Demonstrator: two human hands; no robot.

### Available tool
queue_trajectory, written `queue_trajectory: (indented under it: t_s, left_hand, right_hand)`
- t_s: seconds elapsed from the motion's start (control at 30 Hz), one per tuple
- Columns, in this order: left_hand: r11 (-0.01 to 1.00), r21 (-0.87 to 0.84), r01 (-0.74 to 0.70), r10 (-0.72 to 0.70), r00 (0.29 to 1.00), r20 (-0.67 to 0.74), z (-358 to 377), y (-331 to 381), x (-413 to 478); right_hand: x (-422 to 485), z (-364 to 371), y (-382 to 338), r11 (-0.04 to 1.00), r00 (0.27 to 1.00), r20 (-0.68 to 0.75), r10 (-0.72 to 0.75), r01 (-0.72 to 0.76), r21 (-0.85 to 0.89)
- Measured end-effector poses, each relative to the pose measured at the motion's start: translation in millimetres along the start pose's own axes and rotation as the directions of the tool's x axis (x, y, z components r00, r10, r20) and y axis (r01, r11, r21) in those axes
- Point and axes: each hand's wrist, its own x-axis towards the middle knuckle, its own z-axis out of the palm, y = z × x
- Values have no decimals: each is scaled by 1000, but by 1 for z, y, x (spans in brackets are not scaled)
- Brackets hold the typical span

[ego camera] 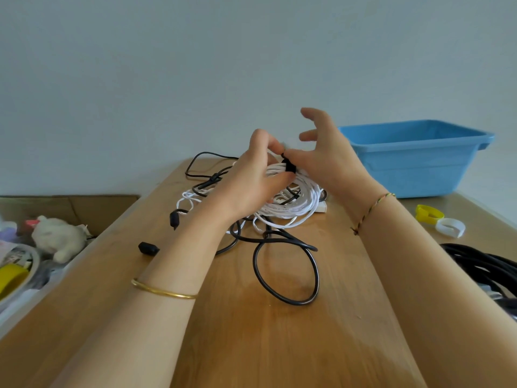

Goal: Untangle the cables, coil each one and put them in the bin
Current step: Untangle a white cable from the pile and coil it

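The table (251, 345) is smooth, pale wood with a visible grain, and it runs away from me toward a plain wall. At its far right stands the bin (414, 163), a blue plastic rectangular tub with a rolled rim, its long side lying across my view.

At the right edge a thick bundle of glossy black cord (484, 264) lies heaped. The white cable (293, 211) sits mid-table, wound into a flat oval of many thin, matte strands; the long axis of the oval runs left to right. Under and around it trails the black cable (258, 275), rubbery and round, with one loop open toward me, its long axis pointing from me to the wall.

My left hand (249, 186) grips the white coil, thumb laid over the strands and forefinger curled at the top. My right hand (327, 158) has its thumb tip on the black strap (289, 165) that bands the coil; the other fingers are spread and raised clear.

A fuzzy cream plush toy (60, 239) lies off to the left. A yellow strap (428, 214) and a white strap (450, 227), both curled into rings, lie near the bin.
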Motion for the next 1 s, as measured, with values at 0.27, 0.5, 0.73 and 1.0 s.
queue_trajectory:
  t_s: [0.27, 0.5, 0.73, 1.0]
  left_hand:
    - [993, 116, -6, 13, 998, -65, -4, 4, 2]
    - [972, -169, 161, -199, 951, -236, -19, -15, 6]
    - [977, -160, 140, -182, 938, -295, -18, -11, 8]
    - [991, -106, 88, -119, 932, -342, -5, -17, 9]
  right_hand:
    - [0, 8, -3, 998, 992, -129, 10, -3, 56]
    - [-5, 4, -24, 976, 949, -246, -196, 165, -143]
    - [-16, 22, -27, 812, 991, 11, -133, 115, -572]
    - [-19, 34, -16, 780, 997, 69, 40, 12, -625]
